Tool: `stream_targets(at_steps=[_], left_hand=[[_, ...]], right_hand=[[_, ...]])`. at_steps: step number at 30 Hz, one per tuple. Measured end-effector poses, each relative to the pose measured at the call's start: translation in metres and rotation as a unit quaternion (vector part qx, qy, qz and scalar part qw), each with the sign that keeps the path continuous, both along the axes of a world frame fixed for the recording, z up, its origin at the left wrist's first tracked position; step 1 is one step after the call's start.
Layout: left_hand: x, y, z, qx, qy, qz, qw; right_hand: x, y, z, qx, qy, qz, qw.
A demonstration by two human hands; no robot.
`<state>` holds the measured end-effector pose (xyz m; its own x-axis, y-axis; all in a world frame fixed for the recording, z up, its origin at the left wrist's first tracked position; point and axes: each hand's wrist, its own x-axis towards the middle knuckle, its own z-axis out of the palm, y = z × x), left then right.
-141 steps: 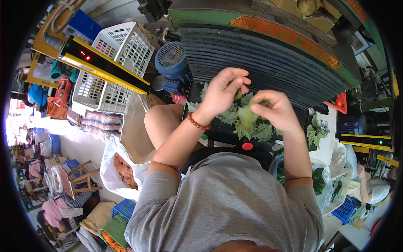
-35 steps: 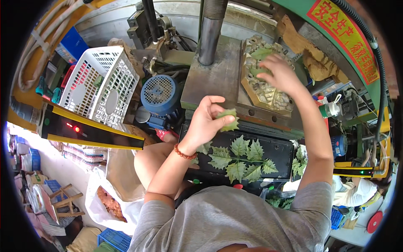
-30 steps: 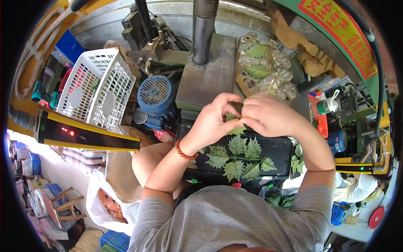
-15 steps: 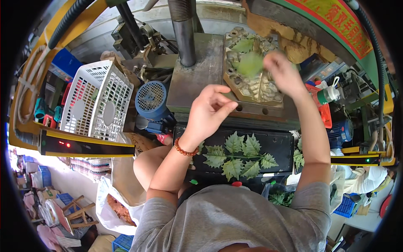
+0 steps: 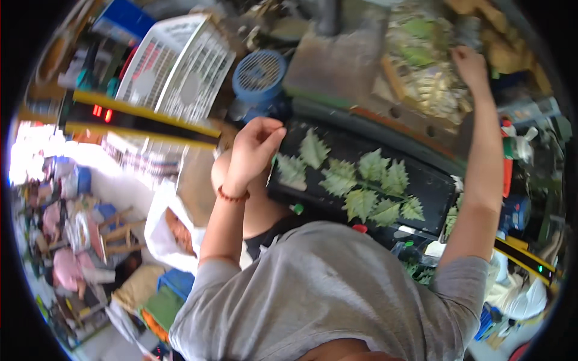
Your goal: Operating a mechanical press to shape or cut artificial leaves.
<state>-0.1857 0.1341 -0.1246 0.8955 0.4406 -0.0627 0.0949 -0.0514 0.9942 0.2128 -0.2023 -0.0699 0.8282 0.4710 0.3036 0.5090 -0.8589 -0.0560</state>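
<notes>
Well, hand (right) (image 5: 471, 66) near mold (image 5: 442, 91)

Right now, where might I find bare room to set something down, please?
The metal plate looks bare between the blue motor and the gold mould; the black board has a bare strip between the leafy spray and its right end. Crowded: the mould, bearing green leaves beside the right hand, and the board's left end, bearing two loose leaves.
</notes>
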Motion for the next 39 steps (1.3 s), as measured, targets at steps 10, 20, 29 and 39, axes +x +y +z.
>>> stream_targets(at_steps=[10,20,29,39], left_hand=[[0.027,-0.021,-0.058,0.309,-0.038,-0.006,0.95],[0.038,-0.013,-0.063,0.156,0.037,-0.084,0.983],[0.005,-0.032,0.007,-0.077,-0.008,-0.056,0.995],[0.003,-0.079,0.019,0.065,-0.223,-0.166,0.958]], right_hand=[[-0.106,0.038,0.041,0.2,-0.086,0.028,0.976],[-0.323,0.125,-0.099,0.058,0.195,0.301,0.932],[-0.319,0.13,-0.056,0.41,0.591,0.098,0.688],[-0.336,0.094,-0.014,0.425,0.434,0.34,0.718]])
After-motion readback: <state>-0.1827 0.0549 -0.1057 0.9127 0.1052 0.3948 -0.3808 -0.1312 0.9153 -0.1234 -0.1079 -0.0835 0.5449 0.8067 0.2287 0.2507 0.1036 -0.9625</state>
